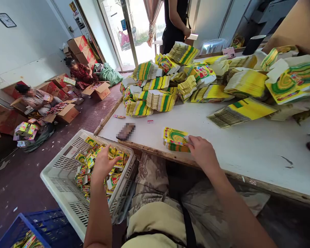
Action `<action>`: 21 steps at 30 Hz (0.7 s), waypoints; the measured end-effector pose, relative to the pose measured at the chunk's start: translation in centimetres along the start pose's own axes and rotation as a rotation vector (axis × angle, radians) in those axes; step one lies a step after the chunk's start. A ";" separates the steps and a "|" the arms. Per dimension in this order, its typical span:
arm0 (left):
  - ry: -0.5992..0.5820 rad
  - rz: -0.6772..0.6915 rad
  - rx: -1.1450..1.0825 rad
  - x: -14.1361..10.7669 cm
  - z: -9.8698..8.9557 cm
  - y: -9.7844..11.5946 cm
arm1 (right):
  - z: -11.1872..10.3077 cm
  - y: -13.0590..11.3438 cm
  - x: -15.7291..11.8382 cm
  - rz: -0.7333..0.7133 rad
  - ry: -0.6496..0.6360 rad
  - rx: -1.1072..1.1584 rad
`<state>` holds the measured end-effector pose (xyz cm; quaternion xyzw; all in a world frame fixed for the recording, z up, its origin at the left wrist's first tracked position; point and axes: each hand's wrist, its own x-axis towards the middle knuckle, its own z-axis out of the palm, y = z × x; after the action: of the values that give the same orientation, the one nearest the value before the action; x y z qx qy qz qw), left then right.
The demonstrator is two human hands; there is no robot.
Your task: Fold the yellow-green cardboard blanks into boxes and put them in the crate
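My left hand (104, 162) hovers over the white plastic basket (59, 172), its thumb and fingers apart and nothing held between them. Under it in the basket lie many small folded yellow and green boxes (113, 181). On the white table, near its front edge, rests a short stack of flat yellow cartons (176, 136). My right hand (200, 150) is at the right end of that stack, with thumb and fingers pinched on the top carton.
Bundles of flat cartons (161, 100) are heaped along the table's back. A phone (126, 131) lies near the left corner. A blue crate (45, 227) stands lower left. Two seated people work beside open boxes (67, 112); a standing person (174, 24) is behind the table.
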<state>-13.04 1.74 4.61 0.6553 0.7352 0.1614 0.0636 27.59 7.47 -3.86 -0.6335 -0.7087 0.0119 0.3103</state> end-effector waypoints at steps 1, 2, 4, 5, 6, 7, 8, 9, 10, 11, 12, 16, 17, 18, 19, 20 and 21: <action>-0.057 0.043 -0.091 -0.2 0.7 0.6 | 0.4 0.2 0.0 -0.007 -0.012 -0.022; -0.121 0.081 -0.175 -0.3 1.5 1.4 | 0.8 0.2 0.0 -0.009 -0.008 -0.030; -0.233 0.142 -0.301 -0.6 3.1 3.4 | 1.1 0.0 -0.3 -0.020 0.014 -0.019; -0.270 0.166 -0.344 -0.6 3.8 4.3 | 1.1 -0.2 -0.4 -0.031 0.019 -0.012; -0.292 0.184 -0.379 -0.7 4.5 5.2 | 1.1 -0.4 -0.5 -0.042 0.017 -0.010; -0.307 0.198 -0.406 -0.7 5.0 5.9 | 1.0 -0.6 -0.5 -0.055 0.010 -0.010; -0.324 0.212 -0.424 -0.7 5.5 6.4 | 0.9 -0.8 -0.6 -0.065 -0.003 -0.009; -0.345 0.226 -0.434 -0.8 5.8 6.8 | 0.8 -1.1 -0.6 -0.071 -0.020 -0.004; -0.368 0.240 -0.437 -0.8 6.1 7.1 | 0.7 -1.4 -0.5 -0.072 -0.039 0.005; -0.389 0.250 -0.435 -0.9 6.2 7.3 | 0.7 -1.6 -0.5 -0.065 -0.056 0.014; -0.406 0.255 -0.431 -1.0 6.3 7.3 | 0.6 -1.9 -0.5 -0.053 -0.067 0.021; -0.426 0.247 -0.460 -1.5 6.2 7.3 | 0.3 -2.6 -0.3 -0.007 -0.039 0.026; -0.433 0.240 -0.483 -1.6 6.3 7.3 | 0.1 -2.7 -0.3 -0.002 -0.012 0.040; -0.447 0.232 -0.514 -1.6 6.5 7.4 | -0.2 -2.9 -0.2 0.004 0.020 0.063; -0.467 0.226 -0.557 -1.7 6.9 7.7 | -0.6 -3.2 -0.2 0.014 0.055 0.098; -0.491 0.220 -0.616 -1.7 7.3 8.1 | -0.9 -3.5 -0.3 0.028 0.084 0.144; -0.517 0.212 -0.696 -1.7 7.9 8.7 | -1.3 -3.9 -0.4 0.044 0.102 0.198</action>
<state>-2.25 2.02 -0.20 0.6854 0.5258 0.2359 0.4450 24.70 5.86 -1.32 -0.6149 -0.6731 0.0564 0.4069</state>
